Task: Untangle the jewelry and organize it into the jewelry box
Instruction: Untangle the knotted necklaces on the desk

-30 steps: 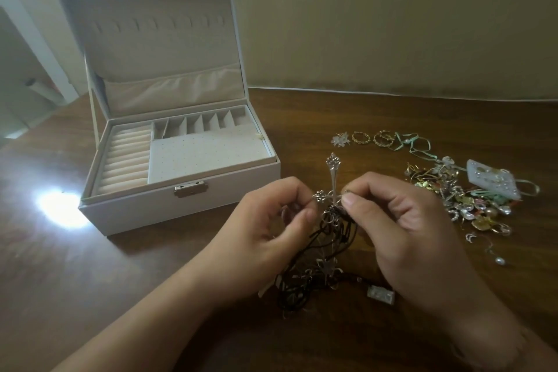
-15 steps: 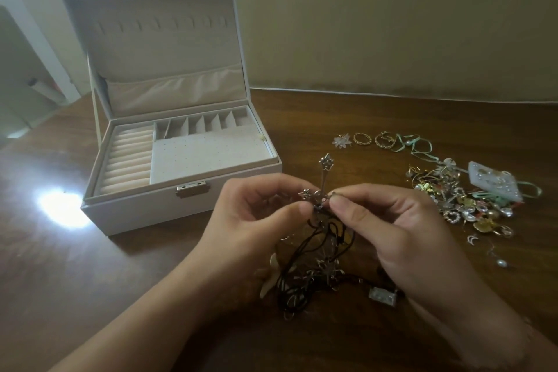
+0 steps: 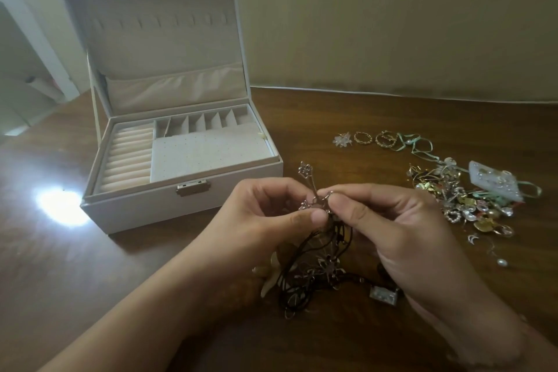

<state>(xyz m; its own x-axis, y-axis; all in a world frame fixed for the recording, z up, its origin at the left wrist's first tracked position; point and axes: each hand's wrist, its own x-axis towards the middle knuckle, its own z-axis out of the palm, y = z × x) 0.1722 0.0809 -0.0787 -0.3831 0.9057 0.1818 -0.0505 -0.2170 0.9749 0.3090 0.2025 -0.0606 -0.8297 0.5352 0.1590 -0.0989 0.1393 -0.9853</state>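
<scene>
Here both hands meet just below the middle of the view: the left hand (image 3: 265, 220) and the right hand (image 3: 389, 220) each pinch, thumb against curled fingers, the top of a tangled necklace (image 3: 317, 263) of dark cords and small metal flowers, whose loose loops hang down onto the wooden table (image 3: 151, 296). A thin flower-tipped piece (image 3: 306, 170) sticks up from the pinch, tilted toward 11 o'clock. A small silver block (image 3: 383, 295) on the cord lies on the table by the right wrist. At 10 o'clock from the hands stands the white jewelry box (image 3: 187, 199), lid upright, its ring rolls, dotted pad and small compartments showing (all look unfilled). At 3 o'clock lies a jewelry pile (image 3: 471, 205) of mixed pieces with green ribbon; at 1 o'clock, gold rings (image 3: 374, 139) sit in a row beside a clear flower piece (image 3: 342, 139).
</scene>
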